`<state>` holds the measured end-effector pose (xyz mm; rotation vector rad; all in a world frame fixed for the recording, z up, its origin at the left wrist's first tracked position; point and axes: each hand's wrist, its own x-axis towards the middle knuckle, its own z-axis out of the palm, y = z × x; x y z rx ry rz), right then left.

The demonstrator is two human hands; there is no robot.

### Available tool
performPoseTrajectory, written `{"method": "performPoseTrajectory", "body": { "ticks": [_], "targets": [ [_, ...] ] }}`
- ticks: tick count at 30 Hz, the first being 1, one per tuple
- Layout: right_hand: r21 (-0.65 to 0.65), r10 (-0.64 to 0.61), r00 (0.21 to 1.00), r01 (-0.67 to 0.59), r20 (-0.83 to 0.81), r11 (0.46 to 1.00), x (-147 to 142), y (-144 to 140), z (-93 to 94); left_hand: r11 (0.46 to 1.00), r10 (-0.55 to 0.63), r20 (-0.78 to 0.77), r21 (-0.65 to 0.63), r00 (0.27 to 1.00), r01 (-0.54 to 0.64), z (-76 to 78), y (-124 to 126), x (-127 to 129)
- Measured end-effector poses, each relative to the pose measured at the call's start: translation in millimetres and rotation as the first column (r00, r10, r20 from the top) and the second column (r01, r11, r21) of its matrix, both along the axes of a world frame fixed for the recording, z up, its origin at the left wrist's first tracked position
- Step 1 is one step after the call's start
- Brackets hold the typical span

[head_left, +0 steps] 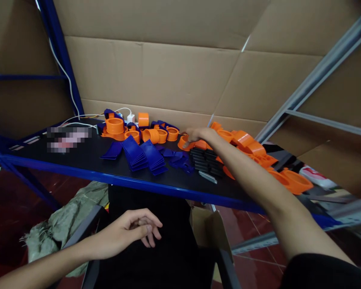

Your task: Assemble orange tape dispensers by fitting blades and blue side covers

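Right hand (200, 136) reaching across black tabletop (86, 158), fingers bending down, slightly spread, over orange ring part (180, 142); can't tell if pinching or just hovering. Ring part sitting toward back, between orange cups (161, 136) on left and more orange parts (243, 139) on right. Black pieces (200, 161) lying just in front of right hand, silver cutter (207, 177) nearer table edge. Left hand (132, 230) hanging over lap (171, 257), fingers curling loosely, thumb resting close to index.
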<state>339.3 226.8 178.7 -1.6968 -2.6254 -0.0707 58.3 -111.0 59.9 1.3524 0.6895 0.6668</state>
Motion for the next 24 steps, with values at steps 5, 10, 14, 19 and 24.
{"method": "performPoseTrajectory", "body": {
  "ticks": [5, 10, 14, 19, 24],
  "targets": [
    [-0.019, 0.048, 0.999, -0.048, -0.001, 0.999, 6, -6, 9.2, 1.000, 0.028, 0.012, -0.008, 1.000, -0.028, 2.9, 1, -1],
    [0.214, 0.117, 0.987, -0.093, -0.106, 0.972, 9, -35, 44.9, 0.999, 0.030, 0.102, -0.024, 0.994, -0.028, 0.8, 3, -4],
    [0.406, 0.474, 0.821, -0.333, -0.318, 0.851, -11, -129, 39.3, 0.993, 0.116, 0.321, -0.053, 0.940, -0.104, -1.9, 7, -6],
    [0.247, 0.714, 0.541, -0.691, -0.445, 0.679, -51, -276, -31.0, 0.953, 0.301, 0.532, -0.176, 0.792, -0.245, 0.1, 7, -6],
    [0.231, 0.779, 0.516, -0.760, -0.356, 0.608, -66, -321, -68.3, 0.894, 0.443, 0.365, -0.249, 0.819, -0.373, 5.3, 5, -5]
  ]
}}
